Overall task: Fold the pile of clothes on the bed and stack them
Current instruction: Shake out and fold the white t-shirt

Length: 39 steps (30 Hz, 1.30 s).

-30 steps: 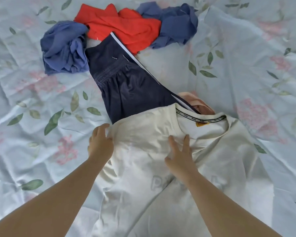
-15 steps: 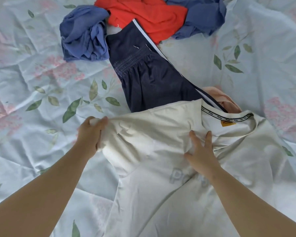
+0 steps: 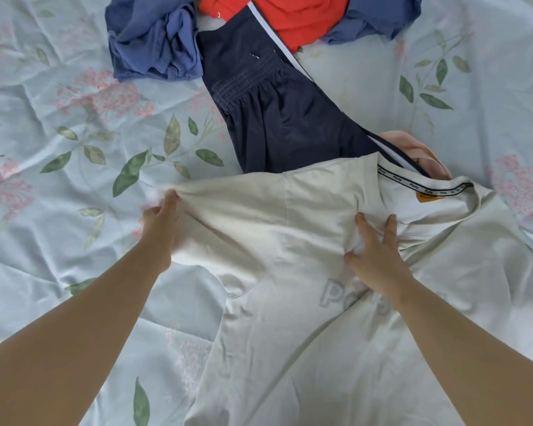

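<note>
A cream T-shirt (image 3: 290, 229) lies spread on the bed in front of me, collar at the upper right. My left hand (image 3: 159, 224) pinches the end of its left sleeve, stretched out to the left. My right hand (image 3: 377, 255) presses flat on the chest just below the collar, fingers spread. Beyond the shirt lie dark navy shorts (image 3: 277, 118) with a white side stripe. At the top edge sit a red garment (image 3: 302, 16), a crumpled blue garment (image 3: 154, 44) and another blue garment (image 3: 382, 16). A peach garment (image 3: 419, 149) peeks out by the collar.
The bed is covered by a pale blue sheet (image 3: 74, 133) with pink flowers and green leaves, wrinkled all over. Bare sheet stretches to the left and to the right (image 3: 474, 87) of the clothes.
My left hand has pulled the sleeve outward to the left, stretching it. My right hand stays pressed below the collar. The view has shifted, so the pile sits higher in the frame.
</note>
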### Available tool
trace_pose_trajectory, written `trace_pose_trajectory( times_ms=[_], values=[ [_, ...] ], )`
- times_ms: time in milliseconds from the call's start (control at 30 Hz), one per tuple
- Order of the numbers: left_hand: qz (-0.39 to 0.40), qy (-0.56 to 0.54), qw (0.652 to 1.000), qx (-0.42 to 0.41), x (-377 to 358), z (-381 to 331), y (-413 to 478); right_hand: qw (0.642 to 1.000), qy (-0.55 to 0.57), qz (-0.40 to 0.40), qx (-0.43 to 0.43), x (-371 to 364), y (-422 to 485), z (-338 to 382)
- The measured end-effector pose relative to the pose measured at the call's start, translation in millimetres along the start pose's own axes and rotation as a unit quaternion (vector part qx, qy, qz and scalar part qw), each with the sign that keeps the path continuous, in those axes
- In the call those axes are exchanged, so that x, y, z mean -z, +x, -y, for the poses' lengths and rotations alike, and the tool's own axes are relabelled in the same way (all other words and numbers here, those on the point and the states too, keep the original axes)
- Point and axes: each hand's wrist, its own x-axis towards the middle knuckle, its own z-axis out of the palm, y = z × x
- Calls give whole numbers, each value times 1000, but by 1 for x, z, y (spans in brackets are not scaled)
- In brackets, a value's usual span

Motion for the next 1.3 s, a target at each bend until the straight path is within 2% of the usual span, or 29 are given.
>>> trace_pose_trajectory(
  times_ms=[67, 167, 300, 367, 400, 433, 467, 500, 533, 600, 667, 733, 767, 833, 900, 967, 1000, 1067, 1133, 1167, 1200, 1300],
  values=[
    [30, 47, 998, 22, -1, 3, -2, 1000, -2, 0, -3, 0, 0, 0],
    [93, 152, 984, 3, 1, 8, -6, 1000, -1, -4, -6, -1, -1, 0],
    [-27, 118, 989, -85, 10, 13, -12, 1000, -5, -9, -7, -2, 0, 0],
    [19, 54, 996, -61, 12, 25, -23, 1000, -6, -9, -10, -2, 0, 0],
    [66, 62, 994, -55, 14, 32, -30, 1000, -4, -10, -8, -2, 0, 0],
    [102, 124, 984, -72, 16, 39, -36, 1000, 1, -13, -4, -2, 0, 0],
    [108, 211, 966, -105, 19, 44, -40, 1000, 8, -16, 1, -2, -1, 0],
    [80, 284, 945, -143, 22, 48, -41, 1000, 18, -20, 7, -3, -4, -1],
    [44, 326, 930, -166, 24, 50, -42, 999, 27, -26, 14, -4, -8, -2],
    [5, 374, 914, -160, 23, 51, -45, 997, 40, -57, 29, -6, -21, -8],
    [-22, 478, 864, -157, 14, 52, -56, 990, 54, -125, 30, -8, -35, -16],
    [-40, 555, 802, -219, -3, 54, -73, 974, 56, -219, 9, -6, -49, -29],
    [-41, 558, 786, -264, -12, 56, -84, 965, 48, -257, -9, -2, -56, -37],
    [-9, 520, 771, -367, -37, 61, -110, 950, 40, -303, -54, 6, -69, -58],
    [68, 489, 740, -457, -67, 68, -138, 935, 60, -331, -109, 17, -81, -84],
    [174, 525, 668, -498, -100, 76, -163, 915, 89, -352, -174, 27, -93, -109],
    [223, 562, 626, -492, -115, 82, -172, 900, 120, -361, -212, 32, -95, -122],
    [275, 640, 563, -446, -137, 92, -182, 859, 206, -370, -287, 40, -100, -146],
    [266, 681, 540, -416, -149, 99, -184, 819, 295, -351, -347, 43, -101, -170],
    [260, 693, 533, -411, -151, 101, -183, 812, 327, -322, -362, 43, -102, -182],
    [258, 701, 524, -408, -152, 102, -182, 813, 357, -285, -362, 41, -103, -193],
    [259, 718, 506, -403, -152, 100, -179, 856, 378, -189, -298, 36, -106, -209]
  ],
)
